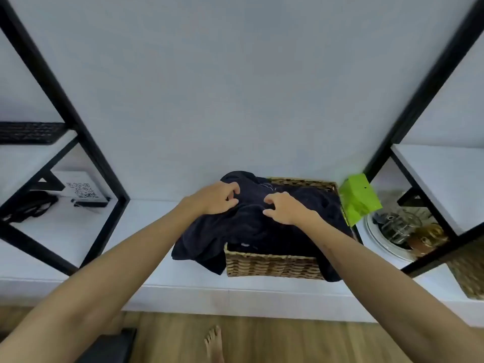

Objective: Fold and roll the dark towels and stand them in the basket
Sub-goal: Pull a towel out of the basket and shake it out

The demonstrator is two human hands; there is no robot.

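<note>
From my remote seat I see both arms stretched forward over a woven basket (272, 264) that sits on a white shelf (146, 258) against the wall. A heap of dark towels (251, 226) fills the basket, unfolded and crumpled, spilling over its left rim onto the shelf and hanging over its front right corner. The left hand (218, 197) rests on top of the heap with its fingers curled into the cloth, and the right hand (284, 208) sits just beside it, fingers likewise bent and pinching a fold; the two hands are close but not touching. Just right of the basket stands a bright green box (360, 199), tilted, with no lettering I can read. Farther right a white plate (377, 239) holds some glassware (400, 226). On the lower left shelf a white card (81, 191) shows a QR code, its print too blurred to make out. A bare foot (213, 341) shows on the wooden floor (288, 341) below.
</note>
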